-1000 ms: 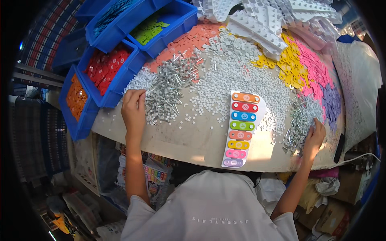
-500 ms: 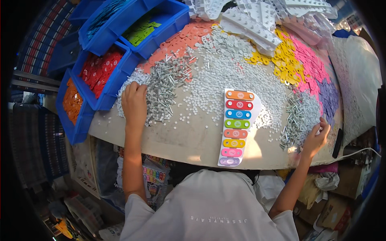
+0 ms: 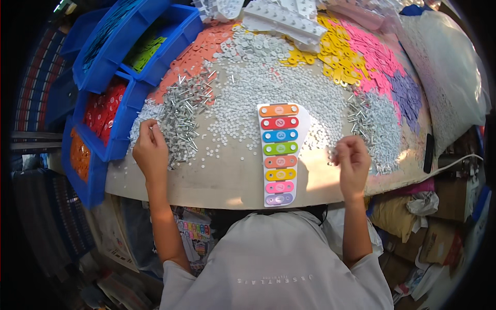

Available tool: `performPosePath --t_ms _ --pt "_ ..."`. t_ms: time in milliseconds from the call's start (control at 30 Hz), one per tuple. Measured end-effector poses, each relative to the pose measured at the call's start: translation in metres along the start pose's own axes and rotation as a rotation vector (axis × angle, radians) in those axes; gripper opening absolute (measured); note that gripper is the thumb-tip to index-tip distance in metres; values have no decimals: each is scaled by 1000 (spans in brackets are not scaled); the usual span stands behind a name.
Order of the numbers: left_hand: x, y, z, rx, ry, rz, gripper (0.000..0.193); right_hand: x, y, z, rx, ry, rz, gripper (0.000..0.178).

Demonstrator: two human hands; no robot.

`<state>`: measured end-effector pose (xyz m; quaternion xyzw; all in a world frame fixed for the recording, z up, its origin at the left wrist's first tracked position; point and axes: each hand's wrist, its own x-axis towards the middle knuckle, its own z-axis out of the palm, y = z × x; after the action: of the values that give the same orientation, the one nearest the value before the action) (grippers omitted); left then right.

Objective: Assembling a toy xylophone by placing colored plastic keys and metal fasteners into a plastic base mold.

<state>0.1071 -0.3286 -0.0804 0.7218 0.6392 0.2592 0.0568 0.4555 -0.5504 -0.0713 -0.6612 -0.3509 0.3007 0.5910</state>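
A toy xylophone (image 3: 304,124) with a white base and a column of coloured bars lies on the table in front of me. Its orange, red, blue and green bars have white round caps at their ends; small holes show in the lower bars. My left hand (image 3: 151,148) is closed in a pinch beside a heap of metal pins (image 3: 181,116) and small white pieces (image 3: 150,111). To the right of the xylophone, my right hand (image 3: 354,161) hovers with fingertips pressed together, slightly blurred. Whatever either pinch holds is too small to name.
Blue bins (image 3: 106,151) with red, orange, green and blue parts stand at left. White caps (image 3: 258,85) spread across the table beyond the xylophone. Yellow (image 3: 341,54), pink (image 3: 374,46) and purple bars (image 3: 406,95) lie at far right, near more pins (image 3: 382,134) and a clear bag (image 3: 444,72).
My right hand has come away from the right pin heap, leftward toward the xylophone. My left hand has drawn back nearer to me from the left heap. The whole view has shifted slightly.
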Motion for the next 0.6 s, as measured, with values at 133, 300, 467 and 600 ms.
performPosePath --t_ms 133,300,467,600 --pt "-36 40 3 -681 -183 1 10 -11 1 25 85 -129 208 13" --pt "-81 83 5 -985 -529 -63 18 -16 0 35 126 -257 277 12" --pt "-94 97 16 -1183 -983 -211 19 -18 6 39 167 -270 314 12" --pt "-92 101 27 -1318 -1158 -359 17 -21 11 43 133 -254 276 15"
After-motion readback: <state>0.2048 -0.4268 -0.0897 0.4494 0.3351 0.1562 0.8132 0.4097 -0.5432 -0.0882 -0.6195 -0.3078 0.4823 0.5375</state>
